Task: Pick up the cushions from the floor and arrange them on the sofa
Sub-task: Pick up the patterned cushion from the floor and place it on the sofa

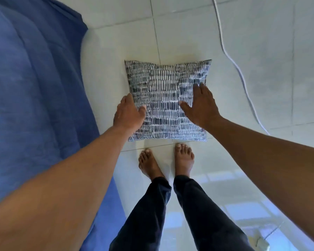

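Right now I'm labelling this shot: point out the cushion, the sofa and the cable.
cushion (168, 91): head view, middle of the patterned top.
sofa (34, 91): head view, blue cover.
cable (243, 78): head view, mid-run on the floor.

The person has bare arms with no sleeves showing, all the way up to the edge of the view. The left hand (128, 113) and the right hand (202, 104) wear no rings, watch or gloves. The legs, at about 6 o'clock, are in dark navy trousers (198, 214) that end at the ankles. Both feet (183, 158) are bare.
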